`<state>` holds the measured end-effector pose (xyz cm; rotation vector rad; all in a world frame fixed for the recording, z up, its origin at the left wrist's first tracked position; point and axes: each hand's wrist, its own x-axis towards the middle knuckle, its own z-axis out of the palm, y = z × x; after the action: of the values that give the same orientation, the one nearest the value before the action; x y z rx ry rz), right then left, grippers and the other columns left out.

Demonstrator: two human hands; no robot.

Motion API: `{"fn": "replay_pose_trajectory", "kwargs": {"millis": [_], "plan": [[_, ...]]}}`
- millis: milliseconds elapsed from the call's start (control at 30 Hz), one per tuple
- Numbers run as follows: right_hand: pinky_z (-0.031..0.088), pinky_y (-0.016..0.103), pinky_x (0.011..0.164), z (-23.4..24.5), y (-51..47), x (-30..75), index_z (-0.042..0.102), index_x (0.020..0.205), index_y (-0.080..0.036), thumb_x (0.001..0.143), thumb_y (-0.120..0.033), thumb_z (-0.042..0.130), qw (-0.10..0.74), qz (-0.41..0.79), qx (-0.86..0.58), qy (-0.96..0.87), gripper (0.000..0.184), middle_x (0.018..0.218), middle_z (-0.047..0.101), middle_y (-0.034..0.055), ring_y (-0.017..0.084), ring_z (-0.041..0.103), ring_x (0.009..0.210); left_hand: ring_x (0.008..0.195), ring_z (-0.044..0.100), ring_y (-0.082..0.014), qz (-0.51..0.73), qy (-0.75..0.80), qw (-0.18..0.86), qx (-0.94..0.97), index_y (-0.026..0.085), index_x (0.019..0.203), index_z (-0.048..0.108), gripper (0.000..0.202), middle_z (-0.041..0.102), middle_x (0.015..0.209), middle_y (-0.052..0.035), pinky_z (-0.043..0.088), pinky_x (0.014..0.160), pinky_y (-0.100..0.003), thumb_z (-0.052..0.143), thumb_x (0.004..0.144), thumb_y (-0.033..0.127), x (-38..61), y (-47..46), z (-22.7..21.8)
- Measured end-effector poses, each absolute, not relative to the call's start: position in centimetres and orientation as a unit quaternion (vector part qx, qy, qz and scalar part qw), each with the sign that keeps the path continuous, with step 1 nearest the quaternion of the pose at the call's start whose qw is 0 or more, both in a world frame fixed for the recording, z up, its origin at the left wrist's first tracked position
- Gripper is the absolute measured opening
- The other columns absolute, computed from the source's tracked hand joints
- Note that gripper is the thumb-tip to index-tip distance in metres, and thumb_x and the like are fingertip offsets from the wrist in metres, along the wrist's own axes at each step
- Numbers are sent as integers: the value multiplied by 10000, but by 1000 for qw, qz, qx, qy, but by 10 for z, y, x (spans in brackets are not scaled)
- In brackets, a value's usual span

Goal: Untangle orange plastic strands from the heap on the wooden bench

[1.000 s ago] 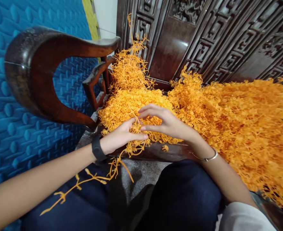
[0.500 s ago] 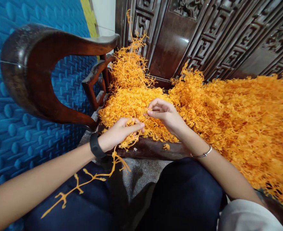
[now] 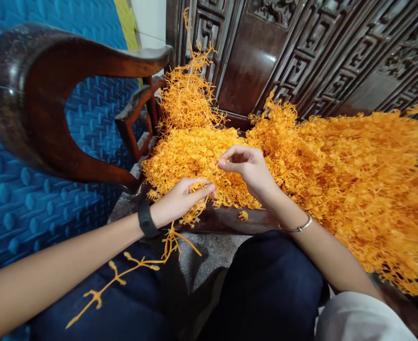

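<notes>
A big heap of orange plastic sprigs (image 3: 336, 175) covers the dark wooden seat (image 3: 226, 220) in front of me. My left hand (image 3: 178, 201) is closed round a bunch of these orange sprigs at the seat's front edge; their long stems (image 3: 123, 274) trail down over my lap. My right hand (image 3: 246, 168) hovers just above the pile, thumb and forefinger pinched on a thin orange sprig. A black band sits on my left wrist and a silver bangle (image 3: 296, 228) on my right.
A curved dark wooden armrest (image 3: 45, 94) stands at the left. A carved wooden backrest (image 3: 301, 52) rises behind the heap. Blue padded matting (image 3: 24, 203) covers the area at left. My dark-clothed legs (image 3: 265, 289) fill the bottom.
My right hand has lifted off the pile and drawn away from the left, its fingers closing into a pinch. The left hand keeps its bunch and has barely moved.
</notes>
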<state>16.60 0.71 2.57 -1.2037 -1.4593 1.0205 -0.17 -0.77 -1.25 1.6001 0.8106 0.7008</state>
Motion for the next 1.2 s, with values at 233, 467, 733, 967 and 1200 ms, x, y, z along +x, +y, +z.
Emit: {"fn": "replay_pose_trajectory", "kwargs": {"millis": [233,467,733,967,1200], "plan": [[406,230,585,42,28,185,538,609,-162,656,-111,558,589,307,-504,-552,72,648,544,-16,71,490,595,563,428,-96,379,362,541,658,159,650,528,245,468,591,34,339,547,-207,487,840,308,9,-24,-11],[347,245,541,25,60,259,633,665,-151,650,-210,643,599,165,-597,-508,62,584,512,-28,82,423,537,584,454,-104,293,362,627,625,158,725,613,263,479,603,31,349,583,-217,487,834,362,6,-46,-15],[465,334,730,7,66,251,635,1045,-141,659,-63,551,481,103,-621,-610,403,873,670,66,167,594,766,754,524,-121,399,384,626,550,173,747,659,200,592,747,8,375,739,-231,571,796,347,3,-21,-14],[463,314,740,34,21,215,662,871,-157,780,-332,579,352,247,-517,-740,214,923,680,71,162,604,854,790,550,-134,408,386,605,564,165,809,625,187,624,832,-9,405,767,-246,576,791,345,4,-15,-16],[439,229,612,30,8,183,637,787,-137,751,-297,629,245,392,-442,-769,165,668,641,2,89,579,626,712,566,-140,426,407,451,671,158,757,630,171,635,737,-6,442,730,-255,606,769,327,-4,-12,-9]]}}
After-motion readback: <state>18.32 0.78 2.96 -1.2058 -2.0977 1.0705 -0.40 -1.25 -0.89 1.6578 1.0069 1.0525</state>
